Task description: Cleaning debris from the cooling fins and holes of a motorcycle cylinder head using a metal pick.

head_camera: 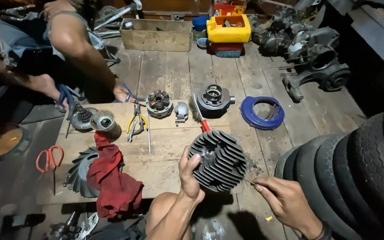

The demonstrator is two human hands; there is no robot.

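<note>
**Finned cylinder head held above a plywood board**

Finned cylinder head (218,161), dark grey and round, sat in the left hand (188,174), just above the near right corner of the plywood board (165,146). The thumb lay across its left rim and the fingers were hidden behind it, so the head stood out to the right of the grasp. The left forearm rose from the lower edge of the view, wrist bent slightly inward. The head's finned face was turned up toward the camera, tilted a little to the left; its fins ran diagonally from upper left to lower right, and its axis pointed roughly at the viewer.

From left to right on the board lay orange-handled scissors (49,158), a vaned fan wheel (82,171) partly under a red rag (112,182), a small sprocket (83,117), a short metal cylinder (104,122), yellow-handled pliers (136,122), a round stator (158,103) and a ported cylinder barrel (214,98). A blue ring cover (262,112) lay on the floor planks beyond the board.

The right hand (283,200) was clenched on a thin metal pick (249,181), pinched between thumb and forefinger, its tip at the lower right edge of the fins. The right forearm entered from the lower right, beside stacked tyres (356,169). Another person's leg (74,44) was visible at upper left.
</note>
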